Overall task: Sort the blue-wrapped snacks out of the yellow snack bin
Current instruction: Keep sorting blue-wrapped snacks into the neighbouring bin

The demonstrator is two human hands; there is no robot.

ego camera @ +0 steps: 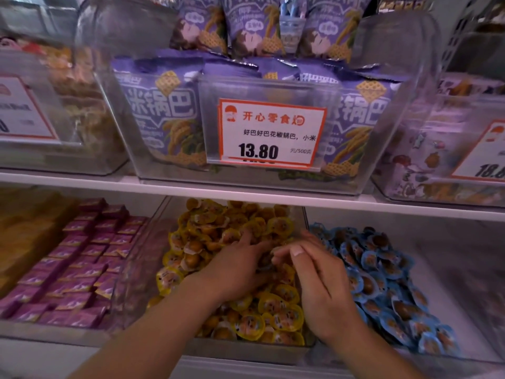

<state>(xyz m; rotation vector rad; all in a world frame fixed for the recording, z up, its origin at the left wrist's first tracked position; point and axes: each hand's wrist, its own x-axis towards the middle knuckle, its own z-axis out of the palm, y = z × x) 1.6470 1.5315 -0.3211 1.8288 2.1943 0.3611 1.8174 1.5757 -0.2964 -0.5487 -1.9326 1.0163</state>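
Note:
A clear bin [246, 350] on the lower shelf holds a heap of round yellow-wrapped snacks [273, 313]. My left hand [237, 266] lies palm down in the middle of the heap, fingers spread and dug among the packets. My right hand [317, 277] is beside it near the bin's right wall, fingers bent down into the snacks; whether it holds one is hidden. To the right, another clear bin holds round blue-wrapped snacks [388, 285]. No blue packet shows among the yellow ones.
Left of the yellow bin sits a bin of purple square packets [82, 258]. A white shelf edge [246, 192] runs just above the bins. The upper shelf carries clear bins of purple bags [164, 116] and a price tag [270, 135].

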